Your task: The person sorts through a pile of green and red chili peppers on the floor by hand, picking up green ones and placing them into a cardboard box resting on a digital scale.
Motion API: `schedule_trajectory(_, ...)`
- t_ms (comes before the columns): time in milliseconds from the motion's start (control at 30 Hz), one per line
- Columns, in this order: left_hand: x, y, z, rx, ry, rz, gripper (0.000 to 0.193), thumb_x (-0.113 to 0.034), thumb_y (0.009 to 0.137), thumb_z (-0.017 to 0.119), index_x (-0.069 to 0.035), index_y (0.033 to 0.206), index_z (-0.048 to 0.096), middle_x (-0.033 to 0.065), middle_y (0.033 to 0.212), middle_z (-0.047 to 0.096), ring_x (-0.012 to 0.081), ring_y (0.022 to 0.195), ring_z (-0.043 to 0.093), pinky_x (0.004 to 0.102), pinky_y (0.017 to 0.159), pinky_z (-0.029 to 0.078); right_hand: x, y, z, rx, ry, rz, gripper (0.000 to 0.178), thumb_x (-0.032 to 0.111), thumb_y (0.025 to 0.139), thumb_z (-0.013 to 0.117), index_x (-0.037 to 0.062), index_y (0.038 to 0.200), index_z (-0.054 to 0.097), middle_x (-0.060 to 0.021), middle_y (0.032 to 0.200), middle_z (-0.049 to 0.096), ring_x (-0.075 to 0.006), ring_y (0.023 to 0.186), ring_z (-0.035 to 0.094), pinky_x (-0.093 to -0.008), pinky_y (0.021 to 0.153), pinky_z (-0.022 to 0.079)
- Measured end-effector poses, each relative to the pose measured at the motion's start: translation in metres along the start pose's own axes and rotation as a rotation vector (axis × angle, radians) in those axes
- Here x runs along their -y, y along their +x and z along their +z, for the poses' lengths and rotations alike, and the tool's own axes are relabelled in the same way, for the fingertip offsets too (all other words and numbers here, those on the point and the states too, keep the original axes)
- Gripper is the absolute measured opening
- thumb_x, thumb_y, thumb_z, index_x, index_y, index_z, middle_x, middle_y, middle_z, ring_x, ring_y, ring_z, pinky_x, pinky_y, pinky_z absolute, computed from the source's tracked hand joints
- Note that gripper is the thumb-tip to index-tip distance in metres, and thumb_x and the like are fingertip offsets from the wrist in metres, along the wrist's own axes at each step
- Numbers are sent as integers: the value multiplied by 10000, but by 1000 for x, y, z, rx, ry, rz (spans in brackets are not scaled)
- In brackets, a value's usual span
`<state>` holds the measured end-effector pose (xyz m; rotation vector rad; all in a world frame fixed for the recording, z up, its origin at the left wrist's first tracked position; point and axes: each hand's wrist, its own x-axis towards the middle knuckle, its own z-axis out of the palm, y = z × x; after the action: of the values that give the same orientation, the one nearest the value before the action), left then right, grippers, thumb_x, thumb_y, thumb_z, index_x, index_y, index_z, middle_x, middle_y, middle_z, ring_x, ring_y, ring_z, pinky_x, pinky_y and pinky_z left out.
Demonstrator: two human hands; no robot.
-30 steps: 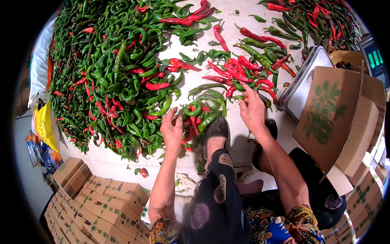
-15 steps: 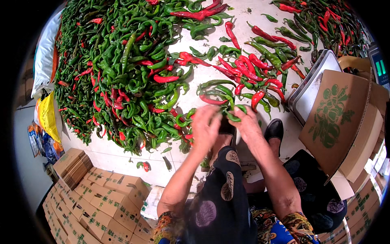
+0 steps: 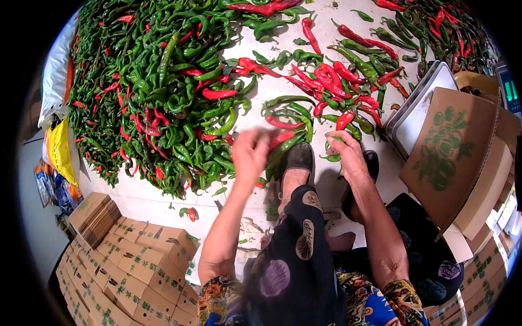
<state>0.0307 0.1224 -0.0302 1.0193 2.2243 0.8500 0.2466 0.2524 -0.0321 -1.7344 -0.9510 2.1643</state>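
Note:
My left hand (image 3: 250, 156), blurred by motion, is over the right edge of a big heap of mostly green chili peppers (image 3: 157, 98). A red chili pepper (image 3: 281, 140) lies just right of its fingers; whether they grip anything is unclear. My right hand (image 3: 348, 156) is closed on a green chili pepper (image 3: 330, 158), partly hidden by the fingers. Beyond the hands, a small group of long green chili peppers (image 3: 293, 100) lies beside a looser cluster of red chili peppers (image 3: 330, 81).
My shoe (image 3: 298, 161) stands between my hands. To the right are a metal-topped scale (image 3: 421, 106) and an open cardboard box (image 3: 446, 157). Stacked cartons (image 3: 136, 266) fill the lower left. Sacks (image 3: 61, 152) stand at the left edge. Another pepper heap (image 3: 462, 41) lies far right.
My hands have moved apart: the left went leftward toward the heap, the right moved right with a green chili pepper. A red chili pepper now shows between them.

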Motion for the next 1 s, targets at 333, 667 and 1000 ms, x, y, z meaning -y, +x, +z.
schedule_trajectory(333, -24, -3, 58, -128, -24, -5, 360, -93, 726, 700, -10, 1040, 544, 149, 943, 575, 288, 816, 588, 380, 695, 484, -12, -11, 21, 263, -175, 89, 228, 131, 849, 612, 28, 1052, 624, -7, 767, 568, -100, 665, 506, -242, 624, 405)
schedule_trajectory(667, 19, -19, -30, -382, 258, -45, 259, -36, 795, 631, 8, 1050, 612, 147, 987, 590, 284, 919, 576, 360, 855, 464, -13, -8, 8, 327, -50, 133, 265, 157, 875, 607, 46, 1116, 624, 0, 838, 575, -96, 734, 517, -240, 674, 419)
schedule_trajectory(1000, 19, -15, -15, -115, 138, 27, 270, -80, 836, 593, 0, 1094, 610, 154, 947, 655, 245, 792, 639, 349, 722, 516, -4, -22, 32, 440, -61, 88, 297, 174, 885, 598, 30, 1145, 610, -15, 849, 583, -103, 774, 524, -237, 734, 418)
